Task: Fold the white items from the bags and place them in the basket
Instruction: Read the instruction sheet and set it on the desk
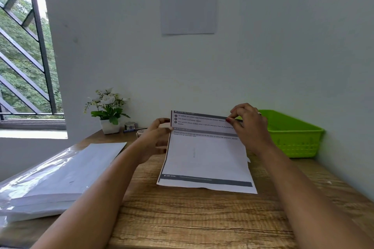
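A white printed sheet of paper (206, 157) stands tilted in the middle of the wooden table (192, 218), its lower edge resting on the wood. My left hand (153, 137) pinches its left edge near the top. My right hand (249, 125) pinches the top right corner with fingertips. Clear plastic bags holding stacks of white paper (56, 178) lie at the left of the table. A bright green plastic basket (291, 137) sits at the back right against the wall, just behind my right hand.
A small white pot with white flowers (108, 111) stands at the back left, with a tape roll (130, 126) and a pen beside it. A printed sheet (188, 0) hangs on the wall. A barred window (24, 46) is at the left.
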`<state>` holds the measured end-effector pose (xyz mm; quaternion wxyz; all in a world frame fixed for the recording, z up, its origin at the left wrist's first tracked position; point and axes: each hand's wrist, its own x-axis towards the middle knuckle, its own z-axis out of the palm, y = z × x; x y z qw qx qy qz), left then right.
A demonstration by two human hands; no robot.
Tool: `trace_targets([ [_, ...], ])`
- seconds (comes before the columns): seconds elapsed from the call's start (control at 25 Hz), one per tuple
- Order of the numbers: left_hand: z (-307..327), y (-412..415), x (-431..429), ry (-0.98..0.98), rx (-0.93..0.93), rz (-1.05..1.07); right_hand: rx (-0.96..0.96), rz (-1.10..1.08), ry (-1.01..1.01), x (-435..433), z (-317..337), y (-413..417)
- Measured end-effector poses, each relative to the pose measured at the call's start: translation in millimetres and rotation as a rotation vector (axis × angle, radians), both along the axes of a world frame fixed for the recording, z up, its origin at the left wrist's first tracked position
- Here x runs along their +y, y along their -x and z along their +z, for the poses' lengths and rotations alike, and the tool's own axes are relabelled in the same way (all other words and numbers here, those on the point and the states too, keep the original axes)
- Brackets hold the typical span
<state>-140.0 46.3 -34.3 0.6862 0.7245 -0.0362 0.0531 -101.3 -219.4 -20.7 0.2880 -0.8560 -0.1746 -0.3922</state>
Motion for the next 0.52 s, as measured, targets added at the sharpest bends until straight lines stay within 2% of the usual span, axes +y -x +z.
trace_targets([
  [0.12, -6, -1, -7, -0.042, -0.011, -0.086, -0.024, 0.115, -0.061, 5, -2, 0],
  [0.24, -7, -8, -1, 0.050, -0.009, 0.018, 0.016, 0.252, -0.107, 7, -3, 0],
  [0.4, 5, -5, 2, -0.083, -0.005, 0.225, 0.135, 0.363, -0.087, 10, -3, 4],
  [0.52, 8, 6, 5, 0.003, -0.013, 0.256, 0.262, 0.435, -0.013, 11, -5, 4],
])
